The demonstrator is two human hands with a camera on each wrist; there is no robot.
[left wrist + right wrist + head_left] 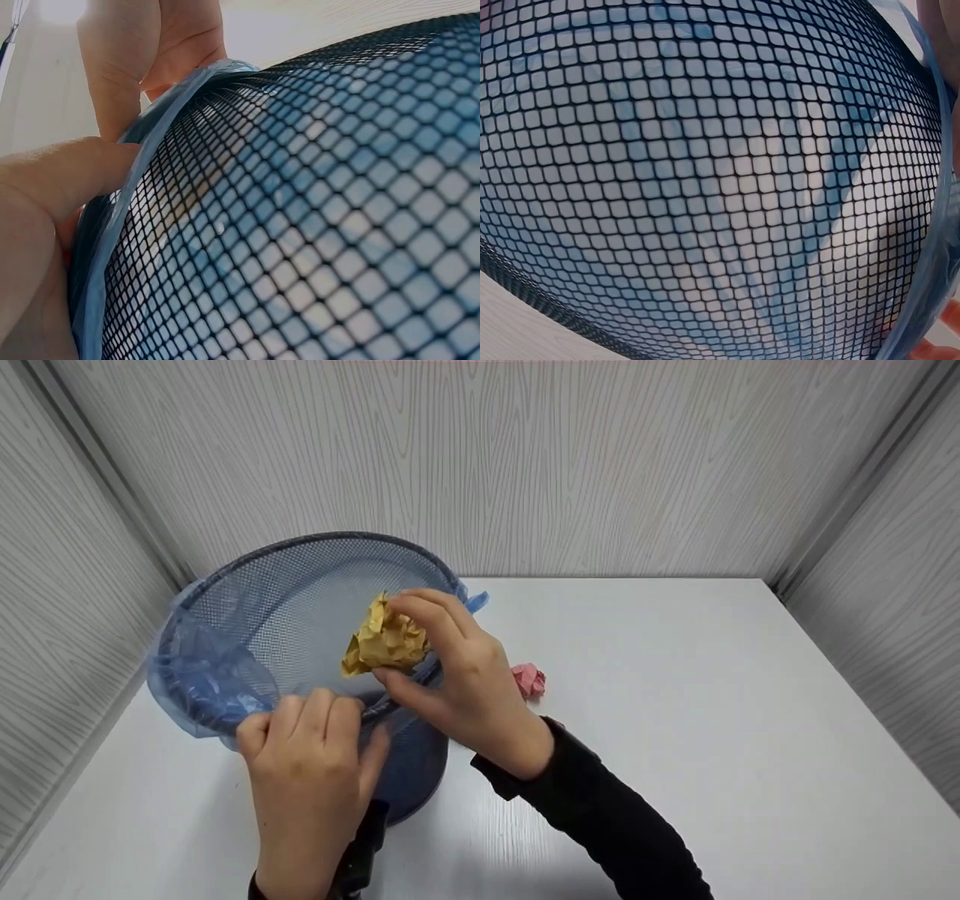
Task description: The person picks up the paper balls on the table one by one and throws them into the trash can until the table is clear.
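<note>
- Right hand [457,675], frame centre: fingers and thumb pinch a crumpled yellow paper ball [384,641] over the mouth of a tilted black mesh bin [300,585] lined with a blue plastic bag [202,675].
- Left hand [307,757], lower left: fingers curled over the bin's near rim.
- Crumpled pink paper ball [529,679] on the white table [712,720], just right of the right hand.

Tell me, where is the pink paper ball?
In the head view, the pink paper ball lies on the white table, just right of the right hand.
</note>
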